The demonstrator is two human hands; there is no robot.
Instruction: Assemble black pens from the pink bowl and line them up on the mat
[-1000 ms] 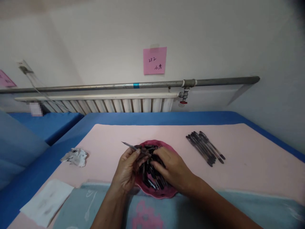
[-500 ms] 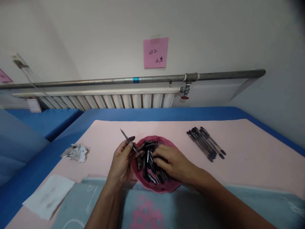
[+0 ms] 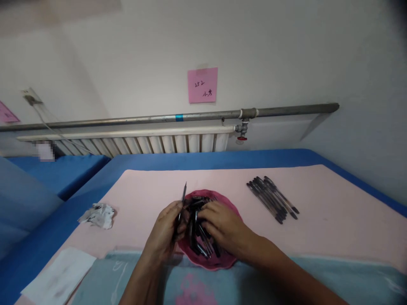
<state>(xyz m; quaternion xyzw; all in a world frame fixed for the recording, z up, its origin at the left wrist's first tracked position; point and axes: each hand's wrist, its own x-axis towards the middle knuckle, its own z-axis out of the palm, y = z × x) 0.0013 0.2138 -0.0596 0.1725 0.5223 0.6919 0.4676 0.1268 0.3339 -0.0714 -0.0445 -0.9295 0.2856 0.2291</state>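
Observation:
My left hand (image 3: 165, 226) is closed round an uncapped pen (image 3: 183, 194) at the left side of a pink, scallop-edged basket (image 3: 212, 268). The pen's narrow tip points up. Dark pen parts (image 3: 204, 245), black caps and clear tubes among them, lie jumbled in the basket. My right hand (image 3: 222, 224) reaches in from the right with its fingers curled down into these parts. The fingertips are partly hidden, so what they pinch does not show. To the right, several capped black pens (image 3: 270, 197) lie side by side on the pink table cover (image 3: 321, 199).
Crumpled, stained tissue (image 3: 98, 215) and a smudged white sheet (image 3: 60, 275) lie on the left. A blue-green cloth (image 3: 133, 279) covers the near edge. Behind the table are a radiator (image 3: 165, 143), a metal pipe (image 3: 140, 120) and a pink note (image 3: 202, 85) on the wall.
The pen in my left hand has turned from leaning left to nearly upright, closer to the basket. My right hand stays among the parts. The view has tilted up a little.

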